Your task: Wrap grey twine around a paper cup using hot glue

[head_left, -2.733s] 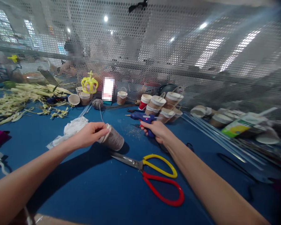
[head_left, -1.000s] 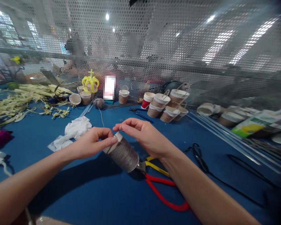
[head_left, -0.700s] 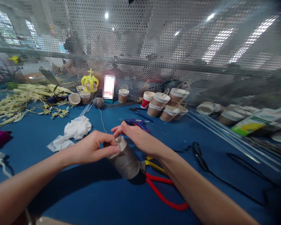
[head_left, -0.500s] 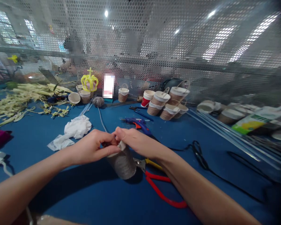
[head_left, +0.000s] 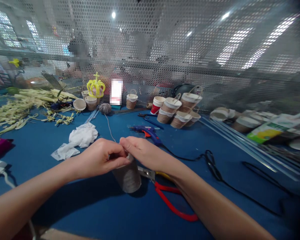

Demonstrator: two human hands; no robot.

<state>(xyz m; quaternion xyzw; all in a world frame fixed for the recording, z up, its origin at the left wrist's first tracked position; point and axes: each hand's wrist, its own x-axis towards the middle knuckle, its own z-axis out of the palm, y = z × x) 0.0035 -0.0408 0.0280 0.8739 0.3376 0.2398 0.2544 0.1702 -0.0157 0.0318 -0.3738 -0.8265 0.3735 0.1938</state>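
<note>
A paper cup wound with grey-brown twine (head_left: 128, 176) is held between both hands above the blue table (head_left: 95, 213). My left hand (head_left: 100, 160) grips its rim from the left, fingers curled and thumb on the rim. My right hand (head_left: 143, 153) presses its fingertips onto the same rim from the right. A thin strand of twine (head_left: 109, 128) runs from the cup to a grey twine ball (head_left: 105, 108) farther back. Red and yellow scissors (head_left: 165, 193) lie under my right wrist. A blue glue gun (head_left: 147, 130) rests on the table just beyond my hands.
Several twine-wrapped cups (head_left: 180, 111) stand at the back by the perforated screen (head_left: 165, 50). A white crumpled bag (head_left: 81, 136) lies to the left, pale leaf strips (head_left: 20, 105) farther left. A black cord (head_left: 210, 163) and clear glue sticks (head_left: 240, 143) lie to the right. A person sits behind the screen.
My right hand let go of the glue gun, which now lies on the table, and came to the cup's rim. The cup moved nearer and tipped more upright.
</note>
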